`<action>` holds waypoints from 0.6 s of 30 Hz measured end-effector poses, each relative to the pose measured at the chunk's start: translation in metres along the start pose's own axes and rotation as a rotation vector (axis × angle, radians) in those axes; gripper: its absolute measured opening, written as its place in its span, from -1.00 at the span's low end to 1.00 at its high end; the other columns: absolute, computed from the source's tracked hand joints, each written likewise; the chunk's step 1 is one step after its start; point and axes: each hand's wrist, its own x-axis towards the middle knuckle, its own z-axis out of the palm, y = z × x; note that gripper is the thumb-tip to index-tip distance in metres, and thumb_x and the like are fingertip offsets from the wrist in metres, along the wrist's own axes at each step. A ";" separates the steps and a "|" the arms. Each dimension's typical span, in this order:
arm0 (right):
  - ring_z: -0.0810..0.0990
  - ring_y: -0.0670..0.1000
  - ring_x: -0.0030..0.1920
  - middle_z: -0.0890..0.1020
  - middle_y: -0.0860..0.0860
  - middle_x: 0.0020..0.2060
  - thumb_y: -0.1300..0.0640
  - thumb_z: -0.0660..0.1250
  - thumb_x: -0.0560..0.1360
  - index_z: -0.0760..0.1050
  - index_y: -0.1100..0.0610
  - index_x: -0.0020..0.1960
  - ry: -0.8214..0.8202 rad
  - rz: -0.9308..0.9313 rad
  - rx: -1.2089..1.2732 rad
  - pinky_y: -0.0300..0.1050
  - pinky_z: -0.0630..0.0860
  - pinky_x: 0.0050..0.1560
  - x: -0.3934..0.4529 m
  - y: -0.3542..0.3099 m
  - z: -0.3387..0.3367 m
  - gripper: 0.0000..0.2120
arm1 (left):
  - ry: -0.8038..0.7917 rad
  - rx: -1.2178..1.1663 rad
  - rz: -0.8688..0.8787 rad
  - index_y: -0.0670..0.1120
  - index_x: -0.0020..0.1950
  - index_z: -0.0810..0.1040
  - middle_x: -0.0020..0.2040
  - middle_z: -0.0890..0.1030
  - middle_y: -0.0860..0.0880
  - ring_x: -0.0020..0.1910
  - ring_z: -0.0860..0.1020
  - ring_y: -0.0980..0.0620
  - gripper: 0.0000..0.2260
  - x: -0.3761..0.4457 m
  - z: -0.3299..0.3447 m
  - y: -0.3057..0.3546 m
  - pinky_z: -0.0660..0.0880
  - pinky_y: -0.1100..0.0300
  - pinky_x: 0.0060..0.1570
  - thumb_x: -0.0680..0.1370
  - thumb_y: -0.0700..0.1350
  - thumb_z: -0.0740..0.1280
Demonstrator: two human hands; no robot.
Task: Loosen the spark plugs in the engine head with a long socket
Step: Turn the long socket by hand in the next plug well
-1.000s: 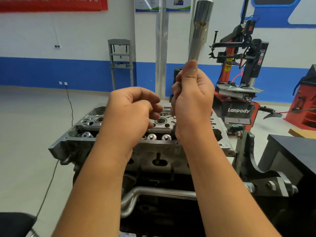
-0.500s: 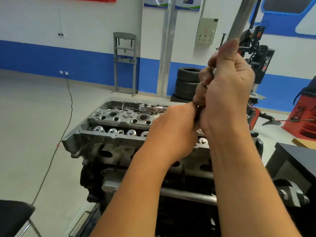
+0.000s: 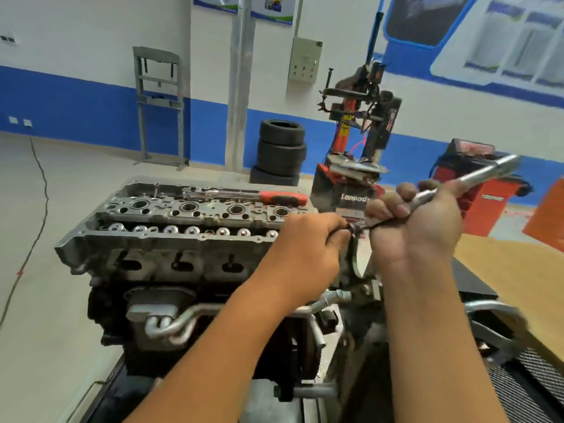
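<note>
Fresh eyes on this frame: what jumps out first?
Front and centre, two hands work one tool: the right hand grips a long socket angled up to the right, while the left hand holds its lower end. Left of them sits the bare engine head, with a red-handled ratchet lying along its far edge.

Lighting: bright, even, diffuse; shadows soft and faint. Glare: small highlights on the engine head (image 3: 189, 215). Blur: motion smear on the right hand (image 3: 427, 221) and the right edge. Distortion: wide-angle bending at the borders.
</note>
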 end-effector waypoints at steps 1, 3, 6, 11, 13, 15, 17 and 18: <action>0.19 -0.07 -0.53 0.32 -0.04 -0.44 -0.24 0.04 0.71 0.30 0.02 -0.14 0.035 0.003 0.019 -0.26 0.17 -0.46 -0.006 -0.009 -0.011 -0.60 | -0.049 -0.012 -0.010 -0.12 -0.02 0.68 -0.26 0.57 0.05 -0.25 0.48 0.08 -0.88 -0.003 0.010 0.010 0.37 0.18 -0.21 0.66 -0.19 0.35; 0.18 -0.07 -0.51 0.34 -0.03 -0.43 -0.25 0.04 0.71 0.31 0.04 -0.10 0.098 -0.031 0.024 -0.23 0.15 -0.46 -0.020 -0.039 -0.034 -0.60 | -0.145 -0.048 -0.039 -0.05 -0.09 0.63 -0.30 0.54 0.12 -0.31 0.49 0.19 -0.85 -0.008 0.033 0.032 0.35 0.34 -0.27 0.66 -0.18 0.35; 0.21 -0.06 -0.50 0.37 -0.03 -0.44 -0.24 0.07 0.71 0.31 0.07 -0.07 0.225 -0.132 -0.003 -0.20 0.15 -0.47 -0.032 -0.090 -0.059 -0.60 | -0.240 -0.098 -0.062 0.05 -0.11 0.59 -0.33 0.53 0.18 -0.35 0.49 0.26 -0.83 -0.011 0.073 0.069 0.36 0.32 -0.27 0.66 -0.16 0.37; 0.23 -0.04 -0.51 0.35 -0.03 -0.44 -0.19 0.08 0.72 0.30 0.08 -0.12 0.346 -0.307 -0.121 -0.20 0.19 -0.47 -0.058 -0.188 -0.104 -0.60 | -0.355 -0.162 -0.063 -0.02 -0.05 0.66 -0.29 0.59 0.09 -0.30 0.53 0.13 -0.86 -0.024 0.147 0.134 0.46 0.17 -0.22 0.67 -0.14 0.35; 0.25 -0.04 -0.50 0.35 -0.03 -0.43 -0.19 0.08 0.72 0.31 0.08 -0.11 0.403 -0.398 -0.161 -0.19 0.21 -0.46 -0.068 -0.237 -0.128 -0.61 | -0.398 -0.155 -0.120 0.02 -0.13 0.64 -0.31 0.60 0.07 -0.30 0.54 0.08 -0.80 -0.035 0.179 0.148 0.44 0.16 -0.22 0.67 -0.12 0.34; 0.23 -0.04 -0.50 0.33 -0.03 -0.44 -0.21 0.06 0.72 0.30 0.07 -0.10 0.443 -0.453 -0.207 -0.18 0.19 -0.46 -0.078 -0.285 -0.158 -0.61 | -0.457 -0.322 -0.313 -0.05 -0.10 0.64 -0.28 0.61 0.00 -0.33 0.50 0.03 -0.79 -0.048 0.216 0.156 0.42 0.14 -0.30 0.69 -0.14 0.29; 0.18 -0.05 -0.52 0.30 -0.04 -0.45 -0.23 0.05 0.71 0.30 0.05 -0.11 0.510 -0.415 -0.304 -0.21 0.16 -0.47 -0.091 -0.325 -0.193 -0.60 | -0.550 -0.621 -0.638 -0.17 0.02 0.60 -0.23 0.57 -0.11 -0.39 0.45 0.06 -0.83 -0.059 0.254 0.168 0.36 0.19 -0.44 0.71 -0.20 0.23; 0.17 -0.05 -0.53 0.30 -0.05 -0.45 -0.24 0.06 0.71 0.31 0.05 -0.10 0.543 -0.365 -0.352 -0.22 0.15 -0.47 -0.098 -0.340 -0.212 -0.60 | -0.598 -0.784 -0.802 -0.20 0.09 0.58 -0.21 0.56 -0.13 -0.41 0.45 0.09 -0.84 -0.065 0.273 0.178 0.37 0.23 -0.48 0.71 -0.23 0.21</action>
